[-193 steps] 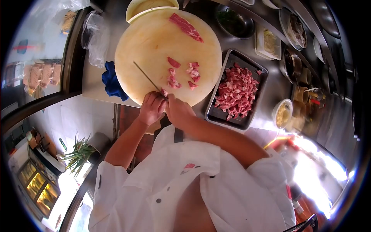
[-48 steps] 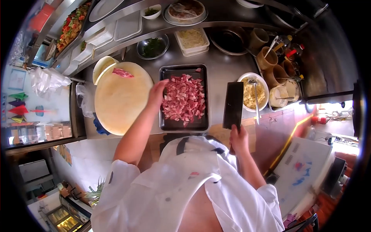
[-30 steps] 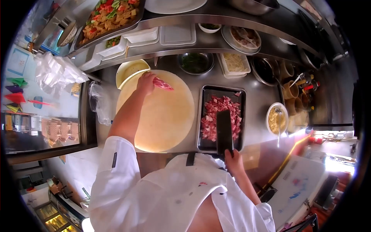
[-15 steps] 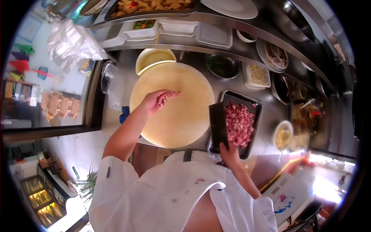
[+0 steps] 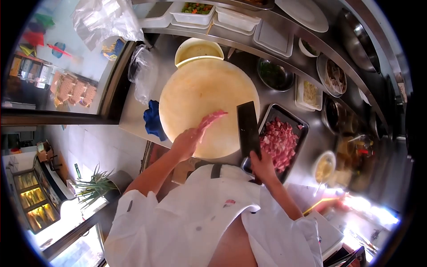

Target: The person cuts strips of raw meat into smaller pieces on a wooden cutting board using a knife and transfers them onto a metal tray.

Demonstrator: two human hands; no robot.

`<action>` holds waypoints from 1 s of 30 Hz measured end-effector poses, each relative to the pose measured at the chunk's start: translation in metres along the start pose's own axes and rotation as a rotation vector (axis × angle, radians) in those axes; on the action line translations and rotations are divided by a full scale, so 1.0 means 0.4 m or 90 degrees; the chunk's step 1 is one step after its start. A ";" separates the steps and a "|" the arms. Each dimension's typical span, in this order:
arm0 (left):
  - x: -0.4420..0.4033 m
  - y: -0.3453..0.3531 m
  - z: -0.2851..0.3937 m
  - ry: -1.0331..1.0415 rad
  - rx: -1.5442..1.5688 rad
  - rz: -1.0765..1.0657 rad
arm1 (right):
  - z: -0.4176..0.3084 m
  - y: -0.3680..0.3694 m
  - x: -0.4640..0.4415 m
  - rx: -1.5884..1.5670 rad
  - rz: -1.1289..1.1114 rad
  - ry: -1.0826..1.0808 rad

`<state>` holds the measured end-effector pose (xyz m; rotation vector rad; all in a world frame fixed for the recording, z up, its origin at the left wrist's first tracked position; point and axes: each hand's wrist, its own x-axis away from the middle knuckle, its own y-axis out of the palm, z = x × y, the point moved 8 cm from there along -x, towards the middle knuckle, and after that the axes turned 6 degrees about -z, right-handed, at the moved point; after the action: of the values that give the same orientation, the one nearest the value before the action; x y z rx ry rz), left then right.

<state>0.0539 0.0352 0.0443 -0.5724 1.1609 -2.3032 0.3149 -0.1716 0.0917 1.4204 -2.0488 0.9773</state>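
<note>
My left hand [image 5: 189, 140] hovers over the lower part of the round cutting board [image 5: 200, 82]. Its fingers are stretched out and look reddish, and I see nothing clearly held in them. My right hand [image 5: 262, 165] is closed around the handle of a cleaver [image 5: 247, 127] with a wide dark blade. That blade covers part of the gap between the board's right edge and a dark metal tray [image 5: 304, 129]. A heap of chopped raw meat [image 5: 280, 144] lies in the tray, just right of the cleaver.
Behind the board stands a pale yellow basin [image 5: 199, 46]. A blue cloth [image 5: 154, 121] and a clear plastic bag [image 5: 143, 75] lie to its left. A metal bowl of greens [image 5: 275, 75], a white container [image 5: 308, 94] and a white bowl [image 5: 324, 167] line the right. Steel shelving [image 5: 284, 62] overhangs the back.
My view has shifted, so the board sits higher and further right. My left hand has moved toward the near side of the board, fingers straighter. The cleaver has tilted and moved up, slightly off the tray.
</note>
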 end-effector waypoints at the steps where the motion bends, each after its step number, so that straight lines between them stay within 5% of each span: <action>1: 0.027 0.009 -0.001 0.034 0.034 -0.021 | 0.013 -0.002 0.008 -0.011 0.015 0.001; 9: -0.052 -0.005 -0.114 -0.117 0.045 0.159 | 0.101 -0.001 0.024 -0.059 0.059 0.012; 15: -0.138 0.059 -0.101 -0.143 0.148 -0.019 | 0.106 0.008 0.027 -0.046 0.073 0.025; 21: -0.173 -0.001 -0.056 -0.097 0.676 -0.035 | 0.140 0.023 0.012 -0.080 0.072 -0.015; 28: -0.204 -0.229 0.172 0.021 0.717 -0.330 | 0.147 0.009 0.002 -0.042 0.074 -0.001; 30: -0.228 -0.240 0.139 0.049 0.588 -0.333 | 0.141 0.005 -0.003 -0.025 0.074 -0.003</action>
<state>0.1344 0.1046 0.1407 -0.4405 -0.1441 -2.9469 0.3147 -0.2137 0.0542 1.2975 -2.1616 0.9748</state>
